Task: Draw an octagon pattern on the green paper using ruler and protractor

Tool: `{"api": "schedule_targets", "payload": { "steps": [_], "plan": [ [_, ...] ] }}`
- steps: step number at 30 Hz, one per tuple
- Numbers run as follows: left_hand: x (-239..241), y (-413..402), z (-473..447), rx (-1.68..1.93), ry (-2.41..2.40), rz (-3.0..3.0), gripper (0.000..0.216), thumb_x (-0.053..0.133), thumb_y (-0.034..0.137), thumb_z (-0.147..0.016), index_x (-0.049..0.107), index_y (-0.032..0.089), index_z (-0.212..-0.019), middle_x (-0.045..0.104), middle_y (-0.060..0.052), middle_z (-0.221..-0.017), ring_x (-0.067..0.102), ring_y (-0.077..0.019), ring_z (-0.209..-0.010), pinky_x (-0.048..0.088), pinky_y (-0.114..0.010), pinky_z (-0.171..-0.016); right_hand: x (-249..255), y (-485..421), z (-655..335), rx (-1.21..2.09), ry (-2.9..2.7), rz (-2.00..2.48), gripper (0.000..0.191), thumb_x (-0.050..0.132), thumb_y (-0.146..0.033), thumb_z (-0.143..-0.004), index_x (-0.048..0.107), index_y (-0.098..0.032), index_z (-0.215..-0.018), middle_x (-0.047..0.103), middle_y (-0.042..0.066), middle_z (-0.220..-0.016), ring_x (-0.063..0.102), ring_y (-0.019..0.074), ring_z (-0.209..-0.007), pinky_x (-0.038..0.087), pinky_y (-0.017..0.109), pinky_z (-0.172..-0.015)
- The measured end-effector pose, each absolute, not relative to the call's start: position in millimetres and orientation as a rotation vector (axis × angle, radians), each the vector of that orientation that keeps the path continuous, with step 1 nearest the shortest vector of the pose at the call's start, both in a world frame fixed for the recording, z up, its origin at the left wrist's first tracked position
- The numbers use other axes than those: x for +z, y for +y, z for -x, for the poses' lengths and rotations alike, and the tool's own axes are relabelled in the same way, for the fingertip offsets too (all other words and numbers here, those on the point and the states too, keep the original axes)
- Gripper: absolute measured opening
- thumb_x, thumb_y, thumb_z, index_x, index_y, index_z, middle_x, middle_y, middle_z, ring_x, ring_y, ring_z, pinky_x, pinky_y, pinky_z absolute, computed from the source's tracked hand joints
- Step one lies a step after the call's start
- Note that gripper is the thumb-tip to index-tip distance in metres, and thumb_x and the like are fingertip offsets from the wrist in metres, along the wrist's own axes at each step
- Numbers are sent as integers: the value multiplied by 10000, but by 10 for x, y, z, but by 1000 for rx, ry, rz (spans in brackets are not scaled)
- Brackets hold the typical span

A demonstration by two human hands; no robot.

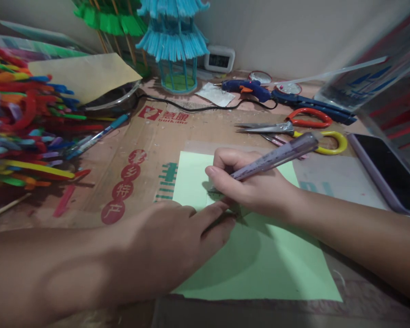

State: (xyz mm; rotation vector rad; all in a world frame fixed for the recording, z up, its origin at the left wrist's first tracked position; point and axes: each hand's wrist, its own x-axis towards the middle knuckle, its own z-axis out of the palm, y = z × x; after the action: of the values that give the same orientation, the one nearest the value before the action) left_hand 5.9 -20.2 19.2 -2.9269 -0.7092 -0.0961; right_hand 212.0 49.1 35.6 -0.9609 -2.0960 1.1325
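A light green paper sheet lies on the cardboard-covered table. My right hand is closed around a translucent purple pen, whose tip rests on the paper near its upper middle. My left hand lies on the sheet's left part with its fingers stretched flat toward the pen tip, pressing the paper down. The fingertips of the two hands nearly touch. What sits under the left fingertips is hidden.
Orange-handled scissors and yellow-handled scissors lie behind the paper, with a blue glue gun farther back. A phone is at right, a pile of coloured sticks at left, a blue paper lantern at the back.
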Motion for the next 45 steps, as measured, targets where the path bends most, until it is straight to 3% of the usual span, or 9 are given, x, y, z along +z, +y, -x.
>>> {"api": "schedule_targets", "payload": {
  "steps": [4, 13, 24, 32, 35, 38, 42, 45],
  "plan": [
    [192, -204, -54, -55, -707, 2920, 505, 586, 113, -953, 633, 182, -1451, 844, -56, -1238, 720, -198, -586, 442, -408, -465, 341, 501, -2123, 1139, -2082, 952, 342, 577, -290, -1027, 435, -261, -717, 420, -90, -623, 409, 102, -576, 317, 273, -566],
    [186, -212, -62, -135, -716, 2929, 620, 454, -1, -873, 631, 164, -1444, 834, -48, -1274, 740, -212, -606, 451, -415, -468, 359, 494, -2133, 1140, -2078, 965, 339, 580, -292, -1027, 447, -256, -718, 431, -86, -630, 429, 103, -590, 328, 270, -581],
    [160, -201, -64, -203, -709, 2923, 523, 497, 39, -912, 669, 173, -1387, 850, -44, -1225, 718, -206, -571, 420, -416, -447, 363, 489, -2119, 1186, -2079, 975, 341, 572, -300, -1029, 435, -257, -720, 426, -85, -629, 435, 103, -596, 322, 266, -582],
    [125, -195, -43, -197, -710, 2900, 600, 482, 52, -880, 682, 203, -1426, 851, -28, -1204, 684, -194, -554, 405, -425, -452, 362, 488, -2113, 1174, -2093, 971, 346, 574, -302, -1032, 436, -256, -719, 427, -87, -623, 429, 99, -585, 316, 268, -569],
    [137, -201, -50, -90, -702, 2908, 627, 479, 66, -899, 666, 216, -1478, 833, -49, -1316, 702, -186, -597, 419, -400, -480, 357, 497, -2115, 1169, -2054, 980, 356, 610, -292, -1022, 454, -250, -704, 442, -87, -613, 436, 96, -580, 329, 257, -559],
    [176, -211, -55, -77, -667, 2893, 600, 484, 74, -912, 690, 207, -1460, 764, -97, -1504, 710, -194, -611, 448, -400, -493, 352, 534, -2137, 1263, -1907, 1049, 400, 687, -358, -1025, 487, -239, -700, 501, -84, -583, 443, 86, -546, 350, 239, -539],
    [194, -216, -29, -158, -594, 2888, 509, 505, 84, -933, 737, 192, -1373, 748, -121, -1533, 684, -202, -576, 461, -416, -488, 341, 621, -2186, 1462, -1715, 1099, 473, 748, -543, -1016, 531, -233, -731, 537, -81, -506, 411, 76, -463, 315, 221, -470],
    [162, -221, -3, -117, -643, 3003, 462, 530, 122, -999, 722, 242, -1401, 717, -93, -1578, 737, -206, -718, 461, -413, -546, 365, 687, -2227, 1452, -1662, 1087, 518, 784, -650, -978, 574, -227, -763, 551, -74, -499, 403, 74, -437, 272, 218, -424]
  ]
}}
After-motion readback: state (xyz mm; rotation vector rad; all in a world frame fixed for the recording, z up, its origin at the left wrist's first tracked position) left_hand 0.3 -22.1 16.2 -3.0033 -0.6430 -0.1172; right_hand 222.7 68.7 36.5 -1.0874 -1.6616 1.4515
